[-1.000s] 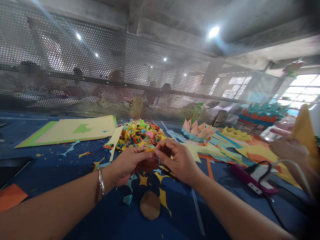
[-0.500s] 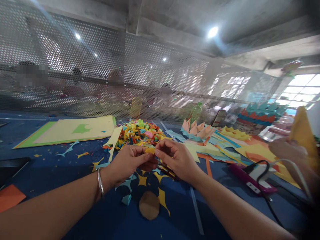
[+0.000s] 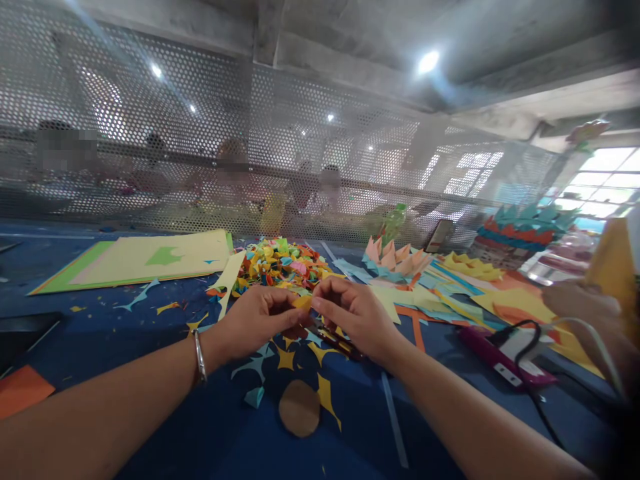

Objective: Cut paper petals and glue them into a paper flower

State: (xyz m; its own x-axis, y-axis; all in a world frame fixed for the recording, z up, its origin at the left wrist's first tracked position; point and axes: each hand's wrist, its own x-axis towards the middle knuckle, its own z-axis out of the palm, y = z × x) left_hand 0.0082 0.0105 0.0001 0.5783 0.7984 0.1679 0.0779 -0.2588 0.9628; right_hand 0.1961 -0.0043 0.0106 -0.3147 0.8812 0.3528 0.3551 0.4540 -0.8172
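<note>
My left hand (image 3: 257,320) and my right hand (image 3: 353,317) meet over the blue table (image 3: 150,320), both pinching one small yellow paper piece (image 3: 303,301) between thumb and fingers. A metal bangle sits on my left wrist. Just behind the hands lies a heap of small coloured paper scraps (image 3: 280,261). Below the hands a brown cardboard disc (image 3: 299,408) lies flat, with yellow and teal offcuts (image 3: 286,359) scattered round it. Dark scissors (image 3: 334,340) lie under my right hand.
Yellow and green sheets (image 3: 145,261) lie at the back left. Pointed paper shapes (image 3: 395,257) and more sheets fill the right side. A pink glue gun (image 3: 500,360) with a black cable lies at the right. Another person's hand (image 3: 585,310) holds yellow paper. A perforated metal screen (image 3: 250,153) stands behind.
Both hands have stayed together on the yellow piece, shifting only slightly. The other person's hand at the right has moved a little.
</note>
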